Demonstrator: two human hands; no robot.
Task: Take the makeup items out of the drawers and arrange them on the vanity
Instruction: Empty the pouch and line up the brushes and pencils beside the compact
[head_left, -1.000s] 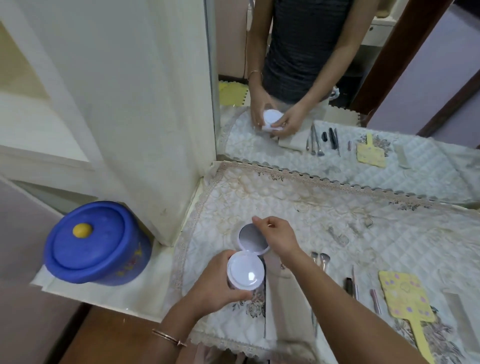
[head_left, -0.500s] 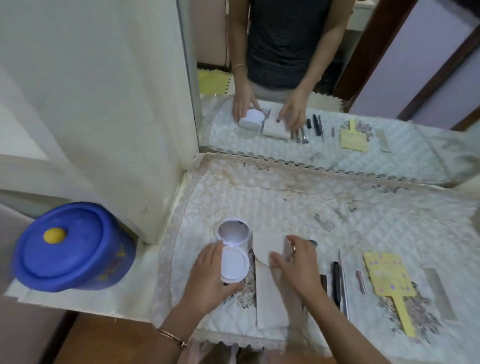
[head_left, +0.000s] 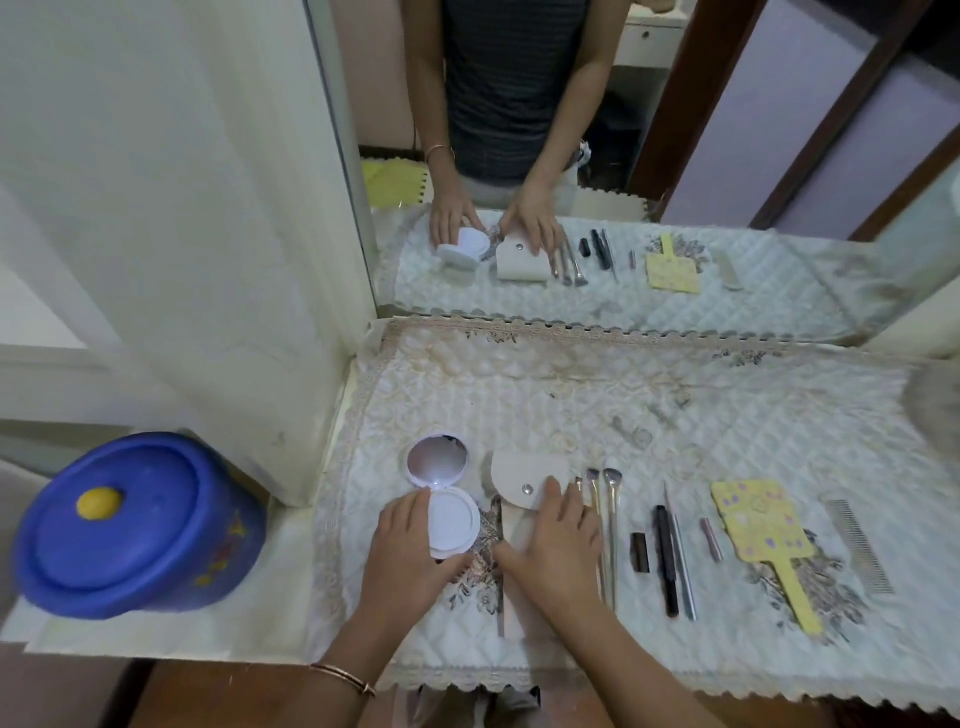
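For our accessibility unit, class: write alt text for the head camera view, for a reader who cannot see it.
A person's left hand holds an open white compact on a quilted vanity cloth while the right hand rests on a beige pouch. Brushes, pencils, a yellow hand mirror and a comb lie in a row to the right.

Bare forearms (head_left: 631, 670); a thin coppery bangle (head_left: 343, 676) circles the left wrist — and the mirror (head_left: 779, 130) reflects a dark, finely striped sleeveless top (head_left: 511, 88).

light: soft, even, indoor; glare: bright spot on compact mirror (head_left: 438, 462); edges: wide-angle bowing; far right blurred
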